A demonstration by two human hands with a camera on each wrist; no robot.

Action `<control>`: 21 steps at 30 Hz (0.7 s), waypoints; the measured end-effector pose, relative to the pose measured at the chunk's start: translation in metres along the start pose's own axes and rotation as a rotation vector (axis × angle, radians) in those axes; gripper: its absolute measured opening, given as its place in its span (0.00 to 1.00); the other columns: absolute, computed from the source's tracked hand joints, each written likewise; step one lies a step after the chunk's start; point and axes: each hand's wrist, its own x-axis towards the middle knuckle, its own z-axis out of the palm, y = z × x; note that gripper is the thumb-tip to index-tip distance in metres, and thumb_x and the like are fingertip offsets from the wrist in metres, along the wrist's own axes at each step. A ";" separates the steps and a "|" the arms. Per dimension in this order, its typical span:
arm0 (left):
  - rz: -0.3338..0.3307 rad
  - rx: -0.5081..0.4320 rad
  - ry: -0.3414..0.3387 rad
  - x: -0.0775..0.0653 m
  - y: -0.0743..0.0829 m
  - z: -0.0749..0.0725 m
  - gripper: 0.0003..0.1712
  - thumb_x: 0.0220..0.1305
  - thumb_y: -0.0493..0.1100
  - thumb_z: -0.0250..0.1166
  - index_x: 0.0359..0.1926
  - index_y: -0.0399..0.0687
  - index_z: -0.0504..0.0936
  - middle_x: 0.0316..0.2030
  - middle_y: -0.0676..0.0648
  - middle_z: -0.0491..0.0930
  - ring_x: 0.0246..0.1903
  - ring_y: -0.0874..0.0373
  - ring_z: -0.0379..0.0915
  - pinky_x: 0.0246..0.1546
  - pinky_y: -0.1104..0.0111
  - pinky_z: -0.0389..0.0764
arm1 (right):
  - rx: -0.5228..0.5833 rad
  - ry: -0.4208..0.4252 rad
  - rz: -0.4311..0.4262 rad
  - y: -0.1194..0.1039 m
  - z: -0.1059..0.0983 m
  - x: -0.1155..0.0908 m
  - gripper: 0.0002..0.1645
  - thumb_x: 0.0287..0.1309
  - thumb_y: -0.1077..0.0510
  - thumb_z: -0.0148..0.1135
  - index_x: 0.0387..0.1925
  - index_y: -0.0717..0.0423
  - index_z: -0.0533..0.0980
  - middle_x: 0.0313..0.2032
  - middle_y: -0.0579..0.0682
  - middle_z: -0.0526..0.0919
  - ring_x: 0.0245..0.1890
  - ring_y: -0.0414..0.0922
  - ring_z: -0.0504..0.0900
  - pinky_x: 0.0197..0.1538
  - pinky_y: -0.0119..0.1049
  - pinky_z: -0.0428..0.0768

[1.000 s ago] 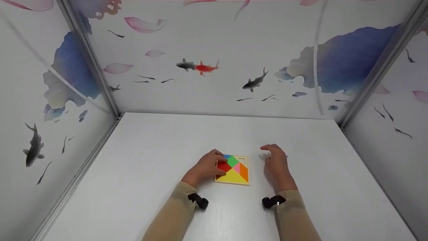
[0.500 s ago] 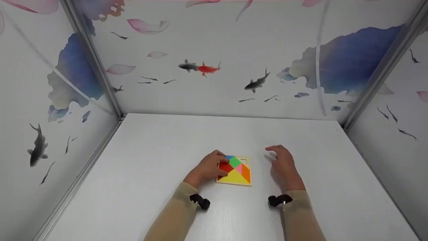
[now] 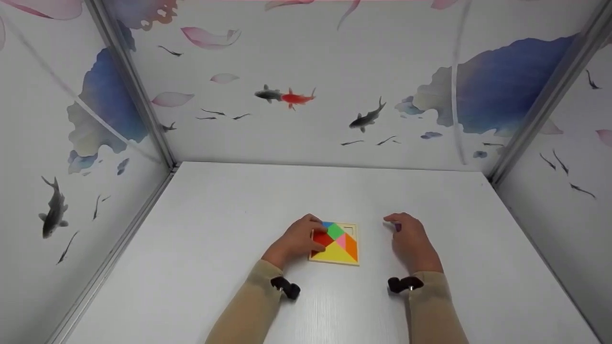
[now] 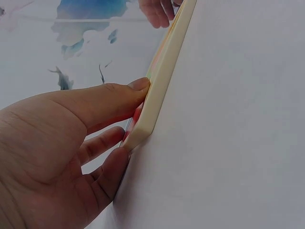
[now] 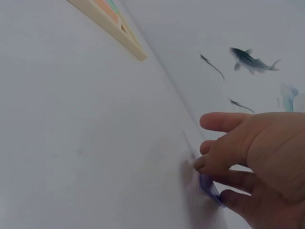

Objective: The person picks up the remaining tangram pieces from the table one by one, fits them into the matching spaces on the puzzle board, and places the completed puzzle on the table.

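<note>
A square wooden tangram board (image 3: pixel 334 263) lies on the white table, filled with coloured pieces. In its far right corner is a bare pale gap. My left hand (image 3: pixel 295 239) holds the board at its left side, thumb on the top, fingers along the far left edge; in the left wrist view the thumb (image 4: pixel 109 98) lies by the pale wooden rim (image 4: pixel 164 71). To the right of the board, my right hand (image 3: pixel 412 241) holds a small purple tangram piece (image 3: pixel 398 227) low over the table. In the right wrist view that piece (image 5: pixel 208 185) is partly hidden by the fingers.
The white table (image 3: pixel 229 200) is bounded by a back wall (image 3: pixel 306 138) and side walls printed with fish and petals. Metal posts (image 3: pixel 138 91) stand at the corners. A black wrist camera (image 3: pixel 404 285) sits on each wrist.
My right hand has moved a little right, away from the board, and turned so that the purple piece now shows under its fingers. The left hand keeps its hold on the board.
</note>
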 end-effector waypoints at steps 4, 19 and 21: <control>-0.001 0.004 0.001 -0.001 0.001 0.000 0.27 0.64 0.49 0.76 0.64 0.55 0.86 0.66 0.50 0.73 0.65 0.51 0.71 0.74 0.58 0.73 | 0.002 0.002 -0.026 0.003 -0.001 0.000 0.27 0.76 0.66 0.49 0.71 0.48 0.74 0.74 0.58 0.72 0.80 0.62 0.63 0.79 0.64 0.63; -0.017 0.005 -0.001 0.002 -0.002 0.002 0.27 0.64 0.51 0.76 0.64 0.58 0.86 0.67 0.52 0.73 0.66 0.52 0.71 0.74 0.58 0.72 | 0.004 0.070 -0.083 0.007 -0.006 0.005 0.17 0.73 0.66 0.57 0.58 0.62 0.81 0.57 0.62 0.81 0.64 0.62 0.78 0.69 0.60 0.77; -0.016 0.006 0.002 0.002 -0.003 0.002 0.26 0.64 0.51 0.76 0.63 0.59 0.86 0.67 0.52 0.73 0.66 0.52 0.71 0.74 0.58 0.72 | 0.005 0.066 -0.081 0.007 -0.006 0.006 0.17 0.72 0.66 0.57 0.58 0.61 0.81 0.57 0.62 0.81 0.65 0.62 0.78 0.69 0.60 0.76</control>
